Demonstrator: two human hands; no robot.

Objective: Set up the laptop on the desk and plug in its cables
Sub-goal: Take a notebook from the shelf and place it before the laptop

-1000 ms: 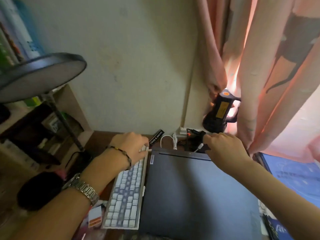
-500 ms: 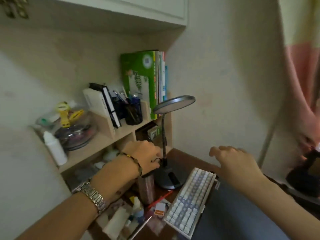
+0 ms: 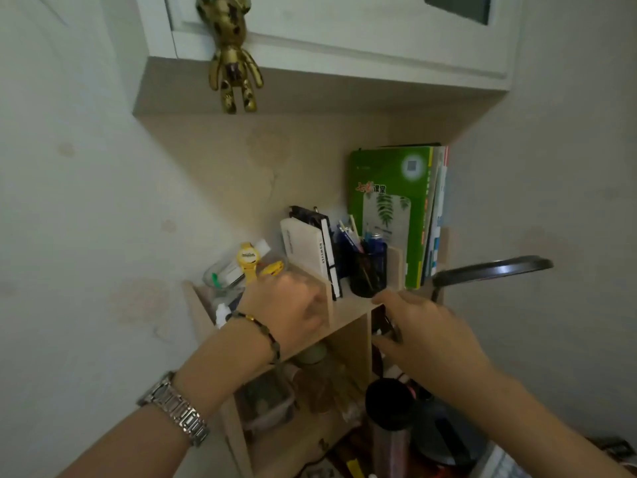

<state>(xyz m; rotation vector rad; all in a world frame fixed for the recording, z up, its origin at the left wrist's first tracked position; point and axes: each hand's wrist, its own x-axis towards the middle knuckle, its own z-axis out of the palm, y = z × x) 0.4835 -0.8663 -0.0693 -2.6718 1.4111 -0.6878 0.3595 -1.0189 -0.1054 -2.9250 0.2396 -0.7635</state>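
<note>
The laptop and its cables are out of view. Only a pale corner of the keyboard shows at the bottom right. My left hand, blurred, reaches onto the top tier of a small wooden shelf unit, against its upright divider. Its fingers cannot be made out. My right hand is at the mouth of the lower compartment with thumb and fingers curled. A small dark thing shows between them, but a grip cannot be confirmed.
The shelf holds a green book, a pen cup, a notebook and small clutter. A black lamp head juts out at right. A dark tumbler stands below. A gold bear figure hangs from the white cabinet above.
The view has swung left and up, away from the laptop and keyboard to the shelf. Both hands left the laptop's back edge and moved to the shelf unit.
</note>
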